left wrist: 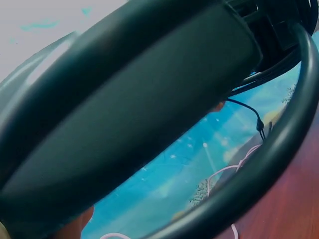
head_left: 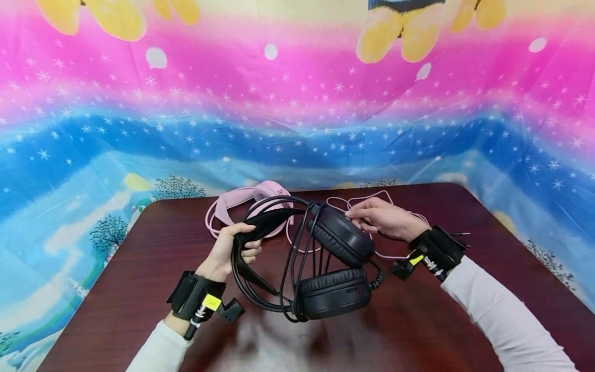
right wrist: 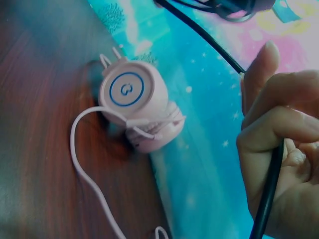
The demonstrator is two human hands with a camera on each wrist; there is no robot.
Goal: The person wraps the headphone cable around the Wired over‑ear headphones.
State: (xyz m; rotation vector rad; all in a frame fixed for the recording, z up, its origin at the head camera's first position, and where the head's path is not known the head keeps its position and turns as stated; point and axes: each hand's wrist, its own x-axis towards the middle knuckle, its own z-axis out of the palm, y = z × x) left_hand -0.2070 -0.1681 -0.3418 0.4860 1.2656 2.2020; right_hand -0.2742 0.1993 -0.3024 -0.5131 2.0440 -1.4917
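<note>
Black over-ear headphones [head_left: 341,235] are held up over the table, ear cups towards the right. My left hand [head_left: 225,253] grips their headband, fingers curled round the padded strap [left wrist: 144,94], which fills much of the left wrist view. Several loops of black cable run across the frame beside the ear cups. By the upper ear cup, my right hand [head_left: 383,219] pinches the black cable [right wrist: 270,191]; in the right wrist view it passes between the curled fingers and across the palm. Two thin cable ends [head_left: 460,234] stick out past the right wrist.
Pink headphones [head_left: 232,199] lie at the back of the dark wooden table [head_left: 149,258], behind the black pair. Their pink cable [head_left: 390,257] trails rightward behind and beneath my right hand. A colourful printed cloth [head_left: 297,103] hangs round the table's back and sides.
</note>
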